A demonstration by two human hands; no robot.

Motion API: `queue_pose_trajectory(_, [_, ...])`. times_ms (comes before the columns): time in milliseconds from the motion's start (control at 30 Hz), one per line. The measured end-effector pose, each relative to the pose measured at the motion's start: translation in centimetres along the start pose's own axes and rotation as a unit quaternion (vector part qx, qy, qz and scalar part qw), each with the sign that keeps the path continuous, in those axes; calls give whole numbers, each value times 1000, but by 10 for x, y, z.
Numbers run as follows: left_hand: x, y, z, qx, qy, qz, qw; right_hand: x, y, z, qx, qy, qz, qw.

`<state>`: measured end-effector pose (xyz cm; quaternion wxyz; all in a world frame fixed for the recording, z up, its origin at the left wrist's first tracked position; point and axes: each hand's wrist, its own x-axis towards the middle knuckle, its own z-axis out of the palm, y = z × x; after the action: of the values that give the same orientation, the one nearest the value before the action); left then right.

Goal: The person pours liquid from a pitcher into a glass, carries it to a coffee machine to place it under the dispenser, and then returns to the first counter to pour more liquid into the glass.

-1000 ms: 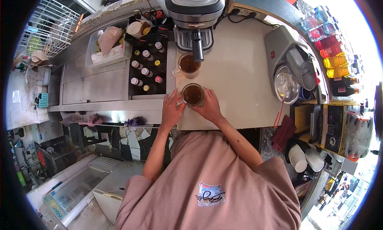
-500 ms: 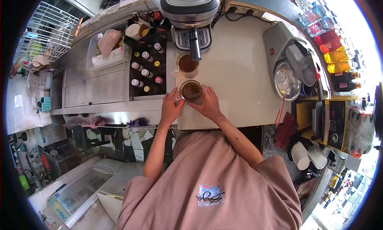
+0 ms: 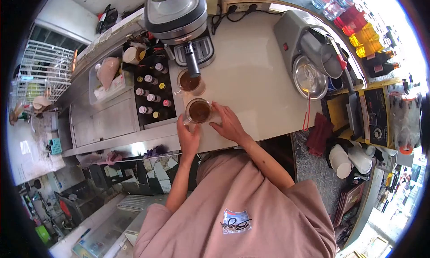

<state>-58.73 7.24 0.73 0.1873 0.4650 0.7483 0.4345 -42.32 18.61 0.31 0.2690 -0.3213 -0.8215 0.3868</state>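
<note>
In the head view we see two glass mugs with brown drink on the pale counter [image 3: 264, 85]. The near mug [image 3: 199, 111] stands close to the near edge of the counter, and the far mug [image 3: 190, 82] stands just behind it, under the black handle of the coffee machine [image 3: 179, 16].

Our left hand [image 3: 188, 137] is at the left side of the near mug, the fingers loosely curled and touching the glass by its handle; we cannot tell if they really grip it. Our right hand [image 3: 230, 123] lies at the right side of the same mug, fingers spread flat and open, the fingertips touching or almost touching the glass wall.

To the left of the mugs there is a black tray [image 3: 152, 94] with small bottles; we count about nine caps, in white, yellow and red. Farther left sits one clear box [image 3: 104, 81] with a pink bag inside.

On the right we see one grey machine [image 3: 309, 47] with a round metal bowl. At the far right stands a row of coloured bottles [image 3: 363, 32], at least six, but blurred. Near the right edge are two white cups [image 3: 347, 161], lying below the counter.
</note>
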Motion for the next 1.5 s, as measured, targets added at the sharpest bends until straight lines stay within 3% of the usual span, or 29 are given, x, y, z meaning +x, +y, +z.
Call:
queue_pose_trajectory(67, [-23, -4, 9, 107, 122, -86, 983, -9, 2, -7, -1, 5, 4, 1000])
queue_pose_trajectory(200, [-47, 8, 10, 124, 69, -82, 986, -33, 4, -28, 38, 54, 42, 997])
queue_pose_trajectory(267, [-56, 17, 17, 14, -51, -62, 997, -52, 8, -43, 58, 78, 72, 993])
queue_pose_trajectory(300, [-54, 27, 23, 29, -68, 26, 997, -63, 12, -52, 73, 93, 100, 988])
queue_pose_trajectory(333, [-51, 39, 29, 30, -79, 33, 996, -76, 17, -62, 88, 109, 127, 982])
queue_pose_trajectory(400, [-46, 62, 46, 39, -232, 90, 968, -112, 21, -83, 134, 163, 179, 961])
queue_pose_trajectory(467, [-38, 82, 74, 9, -280, 101, 955, -155, 26, -111, 75, 220, 219, 948])
queue_pose_trajectory(600, [-33, 145, 128, 12, -406, 271, 873, -261, 18, -151, 42, 336, 308, 889])
queue_pose_trajectory(667, [-46, 172, 161, 3, -447, 340, 828, -323, 14, -159, 7, 415, 390, 822])
queue_pose_trajectory(733, [-69, 199, 193, 13, -506, 362, 783, -386, 12, -156, -6, 488, 404, 774])
queue_pose_trajectory(800, [-105, 221, 224, -4, -528, 397, 751, -444, 6, -153, 14, 598, 442, 668])
queue_pose_trajectory(933, [-184, 262, 270, -7, -602, 423, 677, -548, -16, -140, -24, 736, 432, 521])
queue_pose_trajectory(1000, [-221, 271, 288, -2, -629, 442, 640, -597, -32, -133, -71, 800, 444, 397])
queue_pose_trajectory(1067, [-253, 277, 305, 0, -654, 462, 599, -646, -54, -119, -72, 811, 485, 320])
queue_pose_trajectory(1133, [-279, 285, 322, 3, -645, 498, 580, -692, -82, -118, -173, 832, 480, 219])
queue_pose_trajectory(1167, [-292, 289, 329, -3, -654, 505, 563, -717, -99, -118, -179, 834, 482, 198])
queue_pose_trajectory(1233, [-313, 298, 340, 15, -636, 523, 567, -768, -131, -118, -252, 821, 506, 84])
queue_pose_trajectory(1333, [-342, 308, 357, 14, -634, 541, 553, -853, -165, -120, -337, 811, 479, 21])
queue_pose_trajectory(1400, [-359, 317, 358, 19, -641, 545, 540, -908, -184, -127, -350, 832, 425, 73])
queue_pose_trajectory(1433, [-364, 319, 362, 25, -626, 564, 538, -919, -198, -144, -300, 837, 452, 72])
queue_pose_trajectory(1500, [-369, 319, 367, 29, -615, 585, 528, -982, -200, -145, -335, 771, 538, 63])
